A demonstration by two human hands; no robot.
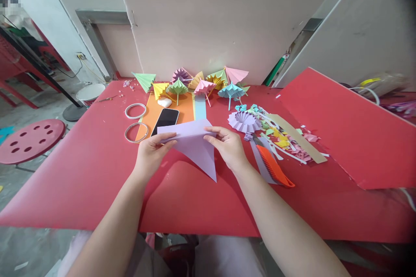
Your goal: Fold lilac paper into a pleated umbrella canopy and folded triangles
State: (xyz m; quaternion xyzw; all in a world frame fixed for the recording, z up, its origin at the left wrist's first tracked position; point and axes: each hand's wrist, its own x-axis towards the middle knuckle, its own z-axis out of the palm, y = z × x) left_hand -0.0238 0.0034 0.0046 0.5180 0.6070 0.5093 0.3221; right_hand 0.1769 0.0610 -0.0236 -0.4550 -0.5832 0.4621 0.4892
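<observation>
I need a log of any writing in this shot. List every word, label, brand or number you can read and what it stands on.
None can be read: the lilac paper held by the left hand and right hand is blank, and the phone screen is dark.

A lilac paper sheet (195, 145) is showing against the red counter (97, 173), beside an orange comb (274, 166), black phone (165, 120) and pastel paper umbrellas (203, 84).
</observation>
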